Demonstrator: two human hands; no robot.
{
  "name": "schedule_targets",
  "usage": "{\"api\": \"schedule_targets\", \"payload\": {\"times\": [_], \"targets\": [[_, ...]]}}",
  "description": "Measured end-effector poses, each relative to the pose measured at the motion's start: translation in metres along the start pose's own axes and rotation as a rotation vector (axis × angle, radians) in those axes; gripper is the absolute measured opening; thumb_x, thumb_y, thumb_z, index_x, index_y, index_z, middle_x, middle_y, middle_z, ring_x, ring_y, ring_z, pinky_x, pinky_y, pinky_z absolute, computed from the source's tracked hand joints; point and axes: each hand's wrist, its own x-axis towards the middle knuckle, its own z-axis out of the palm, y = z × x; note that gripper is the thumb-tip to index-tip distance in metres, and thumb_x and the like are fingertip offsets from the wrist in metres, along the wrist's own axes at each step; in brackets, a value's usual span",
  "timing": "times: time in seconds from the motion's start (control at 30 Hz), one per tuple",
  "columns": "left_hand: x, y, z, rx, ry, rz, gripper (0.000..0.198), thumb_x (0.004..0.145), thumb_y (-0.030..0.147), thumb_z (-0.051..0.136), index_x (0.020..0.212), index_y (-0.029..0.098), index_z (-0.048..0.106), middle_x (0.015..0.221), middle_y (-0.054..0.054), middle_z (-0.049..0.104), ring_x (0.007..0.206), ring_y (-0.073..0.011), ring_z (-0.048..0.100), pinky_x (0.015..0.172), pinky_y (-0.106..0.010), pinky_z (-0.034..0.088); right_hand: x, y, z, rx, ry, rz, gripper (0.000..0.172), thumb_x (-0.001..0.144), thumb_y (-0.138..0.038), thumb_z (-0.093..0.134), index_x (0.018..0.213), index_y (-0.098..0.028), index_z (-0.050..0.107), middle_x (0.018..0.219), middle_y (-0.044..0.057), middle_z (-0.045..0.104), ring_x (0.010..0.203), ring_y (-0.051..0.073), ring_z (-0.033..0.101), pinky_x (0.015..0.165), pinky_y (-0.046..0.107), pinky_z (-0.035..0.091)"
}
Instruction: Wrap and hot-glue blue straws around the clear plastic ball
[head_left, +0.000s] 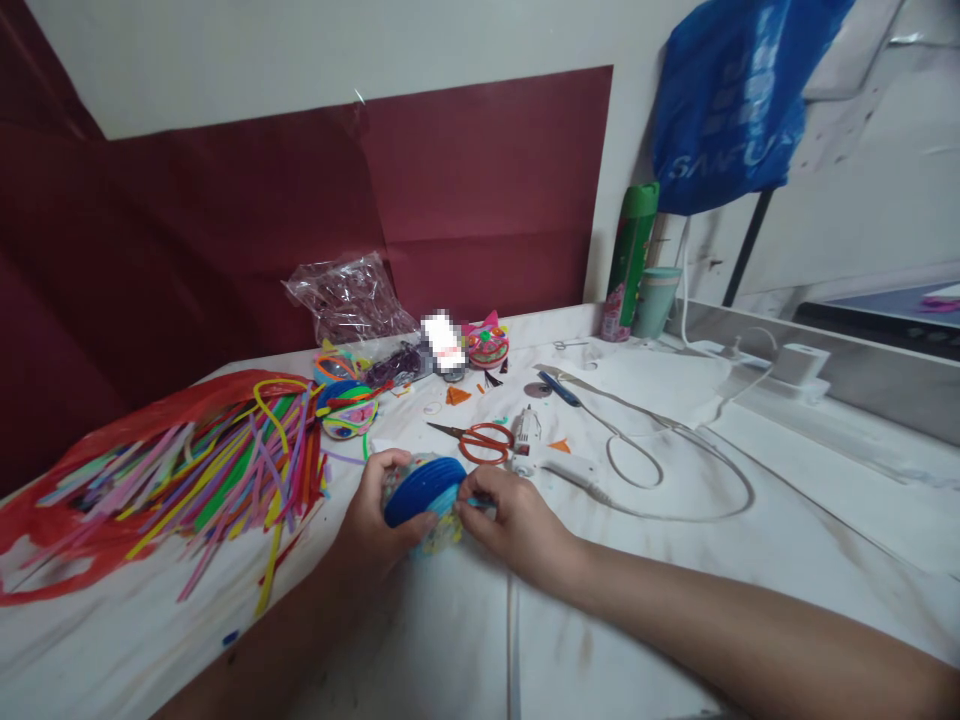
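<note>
A round craft ball point(426, 490) wrapped in dark blue and light blue pipe cleaner sits in my left hand point(381, 515), with the thumb across its front and the fingers round its left side. My right hand point(510, 510) is closed in a pinch at the ball's right edge, on the light blue pipe cleaner point(448, 500); its fingertips hide part of it. Just beyond the hands lie orange-handled scissors point(484, 443) and a white hot glue gun point(529, 445), its body towards the right.
Many coloured pipe cleaners point(217, 470) lie on a red plastic bag point(56, 540) at left. Behind are finished-looking decorated balls point(349, 410), a pink cat-eared one point(489, 342) and crumpled clear plastic point(349, 300). Cables point(697, 515) loop at right, near a green spray can point(631, 260) and cup point(658, 302).
</note>
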Motion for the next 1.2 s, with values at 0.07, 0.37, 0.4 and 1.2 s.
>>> {"api": "schedule_targets", "payload": {"times": [0.07,0.37,0.4,1.2], "targets": [[-0.0006,0.0009,-0.0018,0.036,-0.006,0.005,0.058,0.059,0.031,0.073,0.109,0.021,0.045,0.106,-0.008,0.057,0.095,-0.0256,0.056,0.079,-0.036,0.045,-0.0005,-0.0007,0.0000,0.000,-0.002,0.011,0.007,0.073,-0.012,0.058,0.072,-0.018,0.055,0.068,0.000,0.058,0.064,0.014,0.054,0.061,0.023,0.041],[-0.0020,-0.0025,0.0007,-0.051,0.020,0.017,0.061,0.059,0.034,0.071,0.111,0.021,0.043,0.109,-0.009,0.054,0.101,-0.0268,0.054,0.083,-0.037,0.043,0.0030,0.0018,-0.0017,0.039,0.013,0.063,0.006,0.076,-0.015,0.058,0.072,-0.019,0.056,0.068,-0.001,0.059,0.063,0.013,0.054,0.061,0.023,0.042],[-0.0013,-0.0026,0.0007,-0.048,0.015,0.018,0.061,0.058,0.034,0.072,0.111,0.020,0.043,0.109,-0.009,0.054,0.101,-0.0270,0.053,0.084,-0.037,0.042,0.0030,0.0021,-0.0017,0.035,0.018,0.059,0.006,0.076,-0.016,0.058,0.072,-0.019,0.056,0.068,-0.001,0.059,0.063,0.013,0.054,0.061,0.023,0.042],[-0.0016,0.0045,0.0014,0.001,0.042,-0.019,0.061,0.059,0.034,0.071,0.112,0.020,0.043,0.097,-0.005,0.059,0.086,-0.0245,0.060,0.072,-0.035,0.048,0.0000,0.0040,-0.0003,0.011,0.028,0.009,0.007,0.077,-0.013,0.058,0.074,-0.019,0.057,0.072,0.001,0.062,0.068,0.014,0.058,0.064,0.024,0.044]]}}
